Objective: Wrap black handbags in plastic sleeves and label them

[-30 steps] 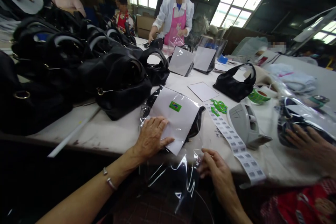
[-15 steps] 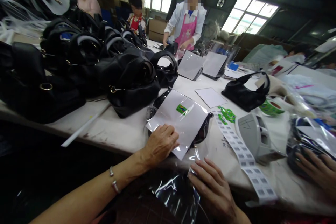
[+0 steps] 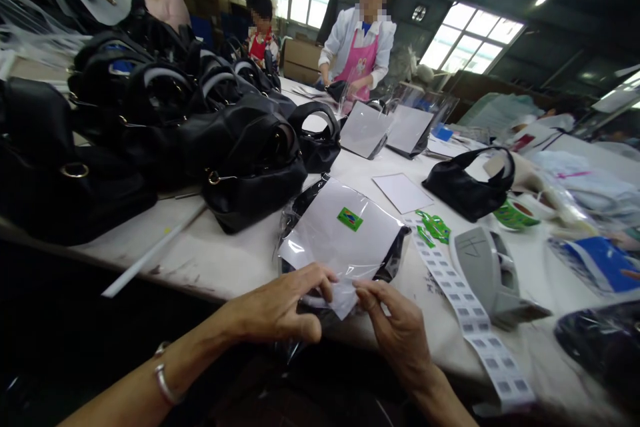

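Note:
In front of me lies a black handbag in a clear plastic bag [image 3: 280, 247], with a white card [image 3: 320, 227] over its face. A small green sticker [image 3: 349, 218] shows on the card's upper part. My left hand [image 3: 290, 303] is at the near left edge of the package, thumb and fingers apart, fingertips on or just above the plastic. With thumb and forefinger together, my right hand [image 3: 397, 323] pinches the plastic bag's near edge, close to the card's lower corner. Part of the plastic hangs over the table edge below my hands, mostly dark and hard to make out.
Several black handbags [image 3: 250, 173] crowd the left. At right are a label strip [image 3: 465, 313], a grey dispenser [image 3: 483, 267], green stickers [image 3: 435, 225], another handbag [image 3: 470, 183] and a plastic-wrapped dark item [image 3: 600, 340]. A co-worker in a pink apron [image 3: 361, 57] stands across the table [image 3: 225, 273].
My right hand has risen from lying spread on the hanging plastic to a pinch at the card's corner. My left hand has shifted down and opened. The neighbour's hand at right has mostly left view.

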### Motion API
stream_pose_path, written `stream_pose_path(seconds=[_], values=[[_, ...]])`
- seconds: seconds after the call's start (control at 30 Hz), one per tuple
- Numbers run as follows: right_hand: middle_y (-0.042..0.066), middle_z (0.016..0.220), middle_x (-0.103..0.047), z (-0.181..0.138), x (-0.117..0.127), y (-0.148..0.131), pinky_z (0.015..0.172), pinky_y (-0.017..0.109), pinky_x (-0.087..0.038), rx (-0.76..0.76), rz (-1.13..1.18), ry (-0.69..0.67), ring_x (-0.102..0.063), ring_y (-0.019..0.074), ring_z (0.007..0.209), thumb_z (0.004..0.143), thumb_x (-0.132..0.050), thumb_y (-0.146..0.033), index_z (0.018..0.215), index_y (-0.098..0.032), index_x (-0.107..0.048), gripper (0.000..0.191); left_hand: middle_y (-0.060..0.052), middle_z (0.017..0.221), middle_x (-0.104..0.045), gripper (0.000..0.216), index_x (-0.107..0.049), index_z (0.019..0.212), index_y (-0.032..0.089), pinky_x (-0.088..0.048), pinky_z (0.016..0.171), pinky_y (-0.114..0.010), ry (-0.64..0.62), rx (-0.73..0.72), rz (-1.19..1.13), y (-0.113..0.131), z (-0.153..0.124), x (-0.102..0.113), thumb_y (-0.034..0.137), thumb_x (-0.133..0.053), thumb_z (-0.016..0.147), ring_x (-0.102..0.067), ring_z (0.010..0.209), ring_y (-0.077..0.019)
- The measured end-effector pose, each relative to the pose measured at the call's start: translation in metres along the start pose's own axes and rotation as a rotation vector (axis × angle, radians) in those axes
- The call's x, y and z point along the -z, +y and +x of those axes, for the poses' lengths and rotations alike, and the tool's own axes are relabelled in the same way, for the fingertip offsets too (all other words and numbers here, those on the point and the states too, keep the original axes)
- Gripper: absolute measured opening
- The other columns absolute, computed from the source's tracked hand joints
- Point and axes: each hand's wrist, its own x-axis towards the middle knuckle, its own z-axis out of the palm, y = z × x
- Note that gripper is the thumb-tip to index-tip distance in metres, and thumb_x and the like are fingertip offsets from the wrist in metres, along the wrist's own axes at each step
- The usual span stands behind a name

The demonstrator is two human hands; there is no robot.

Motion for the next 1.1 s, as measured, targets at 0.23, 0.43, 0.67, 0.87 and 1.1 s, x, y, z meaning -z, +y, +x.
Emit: stream_pose_path(seconds=[0.23, 0.43, 0.67, 0.87, 1.1], values=[[0.006, 0.093, -0.075, -0.006, 0.011, -0.006, 0.077, 0.028, -0.057, 0.198, -0.012, -0.026, -0.071, 0.0191, 0.086, 0.094, -0.057, -0.019, 0.1, -0.024, -0.072, 0.017, -0.008, 0.121, -0.061, 0.028, -0.061, 0.101, 0.022, -0.043, 0.108, -0.043, 0.055, -0.009, 0.308, 0.011, -0.003, -0.032, 0.029, -0.077, 0.079, -0.057, 0.119, -0.0277], [0.0, 0.074, -0.069, 0.001, 0.003, -0.006, 0.062, 0.023, -0.051, 0.04, -0.002, -0.167, -0.067, 0.014, 0.065, 0.1, -0.047, -0.027, 0.09, -0.023, -0.064, 0.02, -0.01, 0.133, -0.059, 0.024, -0.061, 0.112, 0.02, -0.019, 0.121, -0.057, 0.146, -0.043, 0.472, 0.0, -0.016, -0.052, 0.018, -0.062, 0.089, -0.044, 0.137, -0.0298], [-0.001, 0.07, -0.067, 0.018, -0.004, -0.011, 0.06, 0.023, -0.046, -0.215, 0.008, -0.267, -0.063, 0.0136, 0.06, 0.099, -0.045, -0.037, 0.08, -0.023, -0.06, 0.028, -0.003, 0.108, -0.066, 0.015, -0.062, 0.087, 0.021, -0.043, 0.102, -0.032, 0.354, 0.115, 0.13, 0.004, -0.013, -0.045, 0.017, -0.05, 0.094, -0.062, 0.104, -0.0175], [-0.002, 0.064, -0.067, 0.023, -0.007, -0.013, 0.057, 0.023, -0.046, -0.362, 0.055, -0.157, -0.061, 0.0139, 0.056, 0.093, -0.054, -0.045, 0.078, -0.022, -0.066, 0.03, 0.0, 0.08, -0.064, 0.025, -0.058, 0.078, 0.02, -0.042, 0.071, -0.025, 0.398, 0.324, 0.08, 0.007, -0.007, -0.034, 0.027, -0.045, 0.098, -0.06, 0.076, -0.0147], [-0.002, 0.063, -0.066, 0.017, -0.019, -0.007, 0.056, 0.023, -0.043, -0.271, -0.122, -0.021, -0.062, 0.0138, 0.055, 0.093, -0.055, -0.05, 0.076, -0.023, -0.067, 0.034, -0.001, 0.083, -0.067, 0.017, -0.057, 0.08, 0.021, -0.04, 0.072, -0.027, 0.418, 0.362, 0.293, 0.002, 0.012, -0.028, 0.025, -0.051, 0.095, -0.063, 0.078, -0.017]])
